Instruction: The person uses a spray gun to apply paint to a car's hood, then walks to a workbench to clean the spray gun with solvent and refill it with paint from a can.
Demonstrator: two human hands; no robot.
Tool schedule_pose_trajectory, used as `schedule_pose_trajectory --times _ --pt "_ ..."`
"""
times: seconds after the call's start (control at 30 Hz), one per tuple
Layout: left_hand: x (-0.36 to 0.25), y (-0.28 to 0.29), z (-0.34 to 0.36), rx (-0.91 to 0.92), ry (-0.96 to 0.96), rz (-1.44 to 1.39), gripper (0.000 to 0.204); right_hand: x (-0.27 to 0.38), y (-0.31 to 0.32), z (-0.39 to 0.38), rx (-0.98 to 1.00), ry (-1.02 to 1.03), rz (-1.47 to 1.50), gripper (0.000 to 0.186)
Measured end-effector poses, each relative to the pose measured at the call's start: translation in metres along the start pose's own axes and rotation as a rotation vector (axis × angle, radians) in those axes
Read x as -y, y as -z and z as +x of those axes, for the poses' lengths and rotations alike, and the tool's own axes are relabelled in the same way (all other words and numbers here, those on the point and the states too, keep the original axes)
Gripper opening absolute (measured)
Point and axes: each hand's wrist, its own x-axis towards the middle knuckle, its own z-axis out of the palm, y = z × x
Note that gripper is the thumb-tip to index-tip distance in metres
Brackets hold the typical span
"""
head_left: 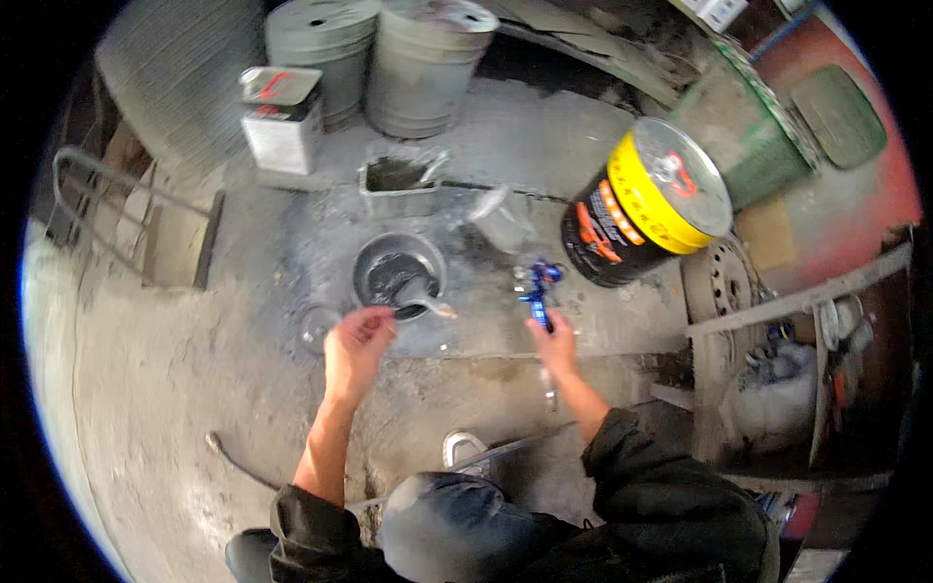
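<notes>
My right hand (554, 345) is wrapped round the handle of a blue spray gun (538, 291), held above the floor. My left hand (354, 352) is at the near edge of a round dark bowl (361, 277), thumb and fingers drawn together; whatever they hold, if anything, is too small to make out. Dark residue coats the bowl's inside. A brush-like tool with a pale handle (428, 305) leans out over its right rim. Beside my left hand lies a small, round, see-through lid or cup (318, 328). Beyond the spray gun is a translucent white funnel or cup (501, 222).
A rectangular open tin (400, 204) stands behind the bowl. Metal drums (423, 83) and a square can (282, 136) are farther back. At right are a black-and-yellow bucket (612, 228), a green bin (743, 141) and a shelf (802, 296). A metal-framed cart (180, 238) stands left.
</notes>
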Motion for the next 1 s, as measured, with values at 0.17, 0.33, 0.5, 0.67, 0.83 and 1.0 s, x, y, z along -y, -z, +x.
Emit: schedule_pose_trajectory --times 0.17,0.33,0.5,0.67,0.83,1.0 --pt "-0.014 -0.072 0.007 0.358 0.060 -0.107 0.027 0.139 -0.049 -0.057 -0.073 0.152 0.270 0.034" --pt "-0.025 -0.037 0.016 0.050 0.242 -0.475 0.018 0.207 -0.061 -0.074 0.098 0.544 0.292 0.037" --pt "-0.030 0.061 0.011 -0.105 0.321 -0.032 0.021 0.142 -0.028 -0.010 0.226 0.625 -0.119 0.041" --pt "-0.011 0.107 -0.005 -0.206 0.392 0.219 0.040 0.141 -0.072 -0.003 0.363 0.682 -0.132 0.028" --pt "0.011 0.098 -0.009 -0.179 0.408 0.094 0.045 0.178 -0.105 0.017 0.249 0.478 0.101 0.022" --pt "0.019 0.066 0.008 -0.160 0.350 0.063 0.041 0.172 -0.124 0.057 0.344 0.395 0.126 0.027"
